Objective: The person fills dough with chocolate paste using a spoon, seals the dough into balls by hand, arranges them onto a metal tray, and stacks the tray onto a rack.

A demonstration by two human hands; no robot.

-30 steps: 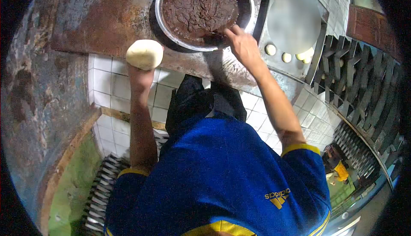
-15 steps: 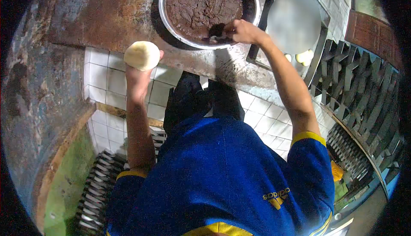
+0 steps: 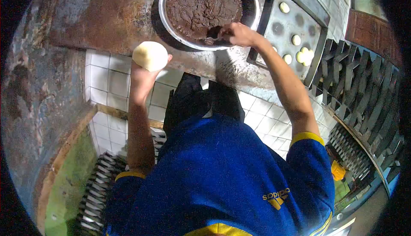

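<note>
A round, flattened piece of pale dough [image 3: 150, 56] rests on my left hand [image 3: 143, 80], which is held palm up at the table's front edge with the thumb along the side. My right hand [image 3: 239, 35] is closed around a small metal spoon [image 3: 209, 41], its tip in the dark brown filling at the near side of the bowl. That thick, chocolate-like filling [image 3: 203, 7] covers the bottom of a large round metal bowl [image 3: 257, 5]. The spoon's handle is mostly hidden by my fingers.
Right of the bowl lies a dark metal baking tray [image 3: 278, 26] with several pale dough balls [image 3: 296, 39] and a flower-shaped cluster [image 3: 305, 57]. The worn table [image 3: 107, 22] carries the bowl. Stacked folded metal racks [image 3: 359, 82] stand at the far right.
My left hand with the dough has shifted slightly right, and the dough is tilted differently. My right hand and the spoon have moved a little left inside the bowl.
</note>
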